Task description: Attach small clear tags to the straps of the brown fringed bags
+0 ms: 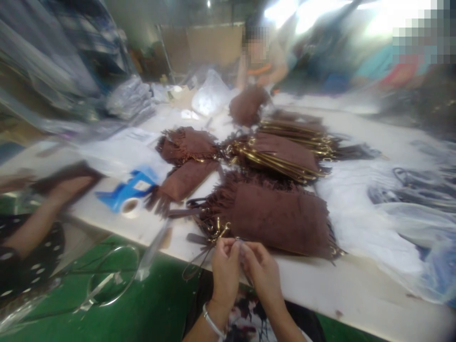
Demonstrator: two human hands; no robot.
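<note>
My left hand (226,273) and my right hand (264,273) meet at the near edge of the table, fingertips pinched together. Between them is something small and dark; the fingers cover most of it and I cannot make out its kind. Right beyond my hands lies a stack of brown suede-like bags (281,221) with fringed edges. At the stack's left side, dark straps (185,213) with gold-coloured clasps (223,230) lie in a bunch. A thin dark loop (192,273) hangs over the table edge beside my left hand.
More brown bags with gold-coloured zips (281,154) are piled behind. On the left are a blue packet (131,187), a tape roll (130,207) and a co-worker's arm (39,221) over a brown piece. Another person (261,66) sits opposite. White sheets (363,223) cover the right.
</note>
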